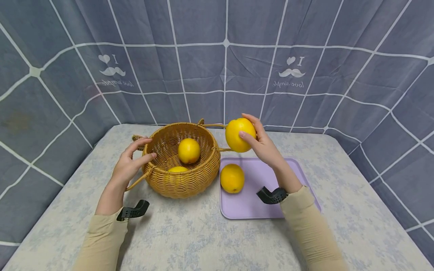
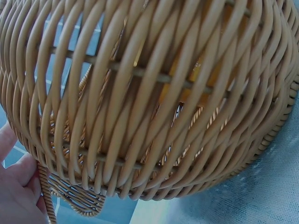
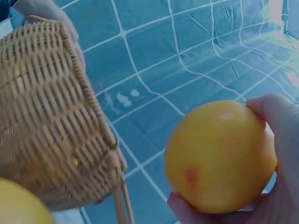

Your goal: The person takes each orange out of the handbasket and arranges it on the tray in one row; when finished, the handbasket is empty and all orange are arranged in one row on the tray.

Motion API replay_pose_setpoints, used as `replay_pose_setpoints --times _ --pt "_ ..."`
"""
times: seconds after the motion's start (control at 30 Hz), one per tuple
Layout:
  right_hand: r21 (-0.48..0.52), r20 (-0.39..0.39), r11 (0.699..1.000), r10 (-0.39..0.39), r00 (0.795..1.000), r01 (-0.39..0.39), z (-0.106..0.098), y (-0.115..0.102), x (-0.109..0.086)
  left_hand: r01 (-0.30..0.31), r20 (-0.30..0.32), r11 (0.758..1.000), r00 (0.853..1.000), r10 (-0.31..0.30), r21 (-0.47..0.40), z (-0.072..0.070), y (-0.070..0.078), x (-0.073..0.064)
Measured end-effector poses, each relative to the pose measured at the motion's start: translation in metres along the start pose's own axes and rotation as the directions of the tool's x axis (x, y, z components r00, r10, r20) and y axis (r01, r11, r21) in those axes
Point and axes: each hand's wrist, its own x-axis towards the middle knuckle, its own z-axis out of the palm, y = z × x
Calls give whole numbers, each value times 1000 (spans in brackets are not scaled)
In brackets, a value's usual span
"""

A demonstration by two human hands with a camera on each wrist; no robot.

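A round brown wicker basket (image 1: 184, 185) stands at left centre, with one orange (image 1: 188, 150) in it and part of another orange (image 1: 178, 169) showing over the front rim. My left hand (image 1: 126, 165) holds the basket's left rim, thumb and fingertips over the edge; in the left wrist view the weave (image 2: 140, 93) covers most of the picture. To the right of the basket, my right hand (image 1: 266, 146) grips a yellow-orange orange (image 1: 238, 134), raised above the tray's far edge. The right wrist view shows that fruit (image 3: 219, 158) between thumb and fingers, a small reddish spot on its skin.
A flat lilac tray (image 1: 264, 203) lies right of the basket, with one orange (image 1: 232, 178) near its left side. The basket's loop handle (image 1: 135, 182) sticks out at the front left. Behind the patterned tabletop (image 1: 183, 233) hangs a grey-blue curtain (image 1: 200, 82) with white lines.
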Motion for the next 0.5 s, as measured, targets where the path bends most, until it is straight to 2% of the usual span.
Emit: replay_pose_setpoints --times 0.1,0.3,0.5 --pt "-3 -44 1000 18 999 -19 -6 6 -12 -4 -2 1000 1000 4 4 0 0 0" --pt "-32 -79 998 43 996 -46 -14 22 -33 -10 -3 1000 1000 10 4 -1 -1 1" --pt "-60 -141 990 118 983 -128 -17 38 -51 -9 -3 1000 1000 9 4 0 -2 1"
